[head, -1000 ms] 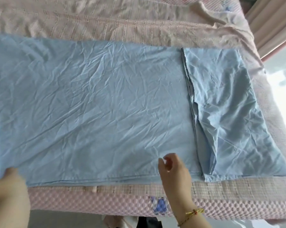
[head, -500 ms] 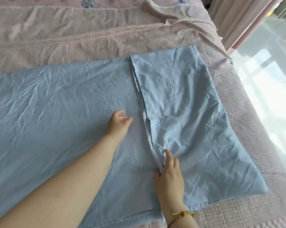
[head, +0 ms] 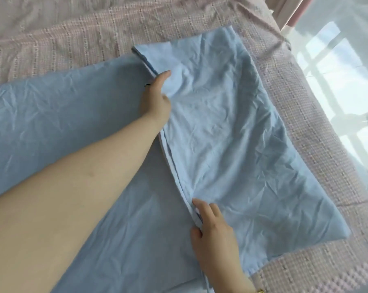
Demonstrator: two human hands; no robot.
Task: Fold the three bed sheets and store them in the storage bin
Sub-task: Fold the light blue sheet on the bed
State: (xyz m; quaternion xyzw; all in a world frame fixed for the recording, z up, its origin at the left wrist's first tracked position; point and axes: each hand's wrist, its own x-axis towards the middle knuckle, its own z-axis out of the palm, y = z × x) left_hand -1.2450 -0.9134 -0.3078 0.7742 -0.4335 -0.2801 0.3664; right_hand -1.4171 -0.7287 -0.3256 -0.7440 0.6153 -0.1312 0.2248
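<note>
Head view: both hands [head: 155,98] [head: 212,227] grip blue sheet's [head: 231,144] unmarked folded edge.

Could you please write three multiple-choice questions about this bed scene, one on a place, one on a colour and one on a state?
1. Where is the left hand?
A. At the far part of the folded flap's edge
B. On the glossy floor
C. Hanging off the bed

2. What colour is the sheet being folded?
A. White
B. Light blue
C. Green

3. What state is the sheet's right end in?
A. Rolled into a ball
B. Hanging off the bed
C. Folded over onto the rest of the sheet

Answers:
1. A, its fingers rest on the layered edge well beyond the right hand, which sits on the near part of the same edge.
2. B, it is pale blue against the pink bedspread.
3. C, the flap lies on top as an extra layer, its edge showing stacked hems.
</note>
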